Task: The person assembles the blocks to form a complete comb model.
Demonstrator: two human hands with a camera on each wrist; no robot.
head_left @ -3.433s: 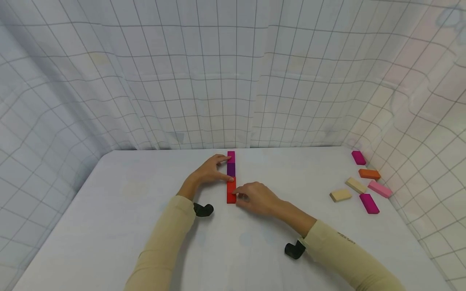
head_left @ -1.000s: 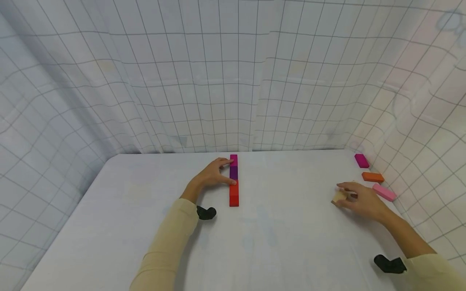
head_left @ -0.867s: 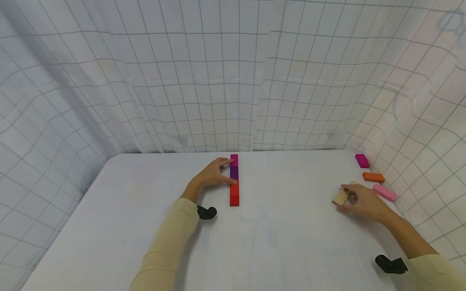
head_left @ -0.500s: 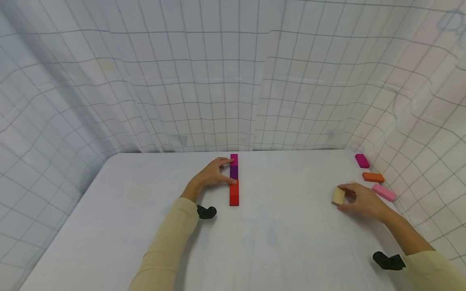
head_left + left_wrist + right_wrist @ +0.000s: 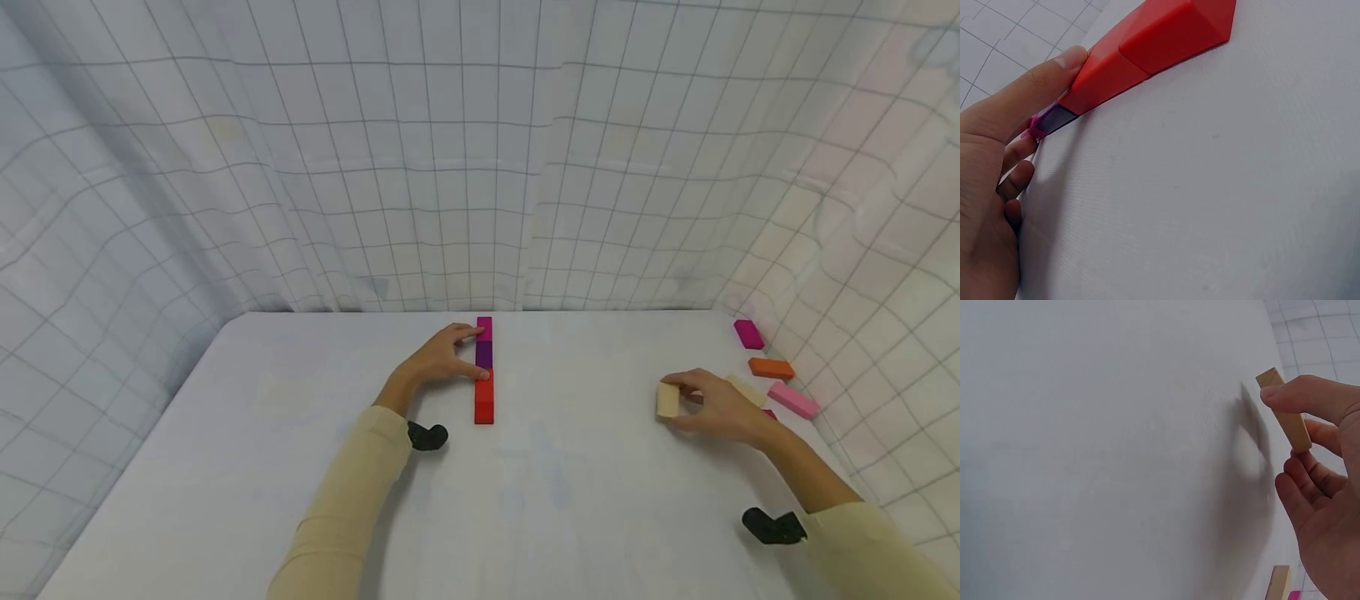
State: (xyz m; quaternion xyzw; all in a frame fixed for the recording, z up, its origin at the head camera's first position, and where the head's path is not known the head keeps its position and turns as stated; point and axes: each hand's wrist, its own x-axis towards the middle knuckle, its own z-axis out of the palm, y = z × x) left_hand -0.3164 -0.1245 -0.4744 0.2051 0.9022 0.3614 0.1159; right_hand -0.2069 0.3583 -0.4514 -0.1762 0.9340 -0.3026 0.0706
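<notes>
A straight row of blocks stands on the white table: a magenta block [image 5: 484, 327] at the far end, a purple block [image 5: 483, 354], then two red blocks [image 5: 1175, 37] end to end. My left hand [image 5: 437, 357] lies at the row's left side, its thumb touching the farther red block and its index finger touching the magenta one. Between the thumb and fingers of my right hand [image 5: 718, 405] is a plain wooden block [image 5: 667, 401]. In the right wrist view that wooden block [image 5: 1285, 412] is raised off the table, its shadow apart from it.
Loose blocks lie at the table's right side: magenta [image 5: 748, 334], orange [image 5: 771, 368], pink [image 5: 793, 400], another plain wooden block [image 5: 747, 390] and a second magenta one mostly behind my right hand. Grid-patterned cloth [image 5: 480, 167] hangs around the back and sides.
My right hand left the red end of the row, reached to the right side and picked up a wooden block, now carried slightly left. My left hand stays at the row.
</notes>
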